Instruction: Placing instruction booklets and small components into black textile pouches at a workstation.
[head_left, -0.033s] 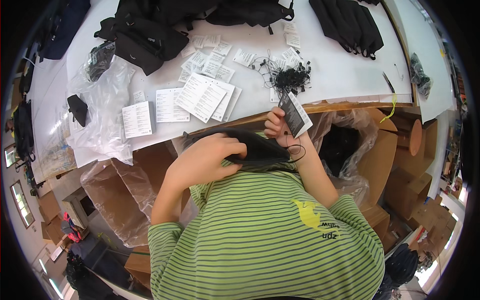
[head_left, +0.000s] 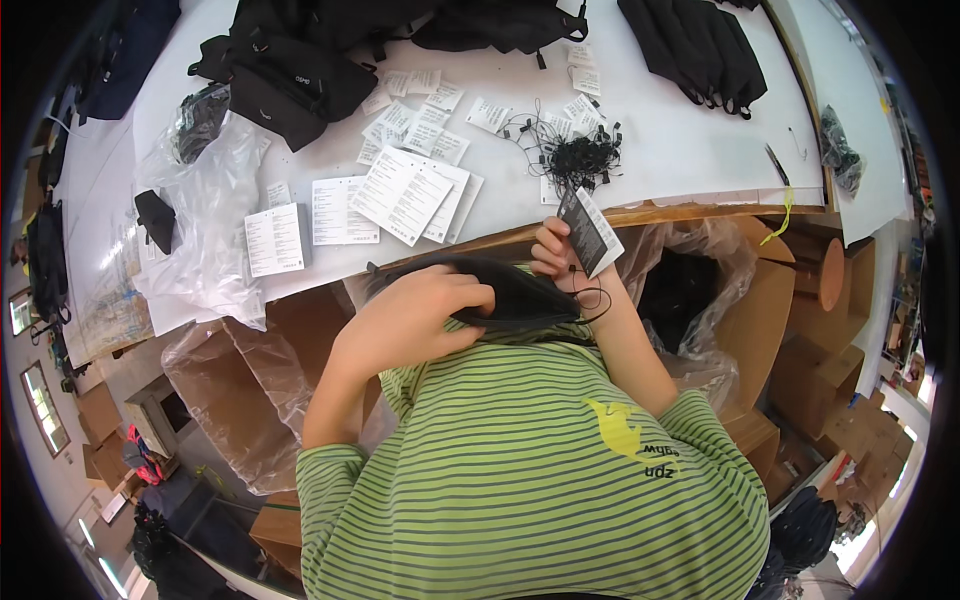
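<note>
A black fabric pouch or bag [head_left: 530,300] rests against my striped shirt, just below the table edge. My left hand [head_left: 425,310] is closed on its near edge, with the fingertips curled in and partly hidden. In my right hand [head_left: 553,250], a folded black-and-white hang tag [head_left: 590,235] is pinched between the fingers. A thin black cord [head_left: 603,300] loops by my right wrist, next to the pouch. Beyond the hang tag lies a tangled heap of black tag strings [head_left: 585,155] on the white table.
White printed cards [head_left: 405,195] and small labels [head_left: 425,125] spread over the table [head_left: 560,85]. Black bags [head_left: 290,85] lie behind them, with more black fabric pieces [head_left: 700,50] at far right. Clear plastic [head_left: 200,200] sits left. Plastic-lined cartons [head_left: 235,390] stand below the edge.
The top of the hang tag in my right hand has dipped very slightly. Both hands otherwise keep their places.
</note>
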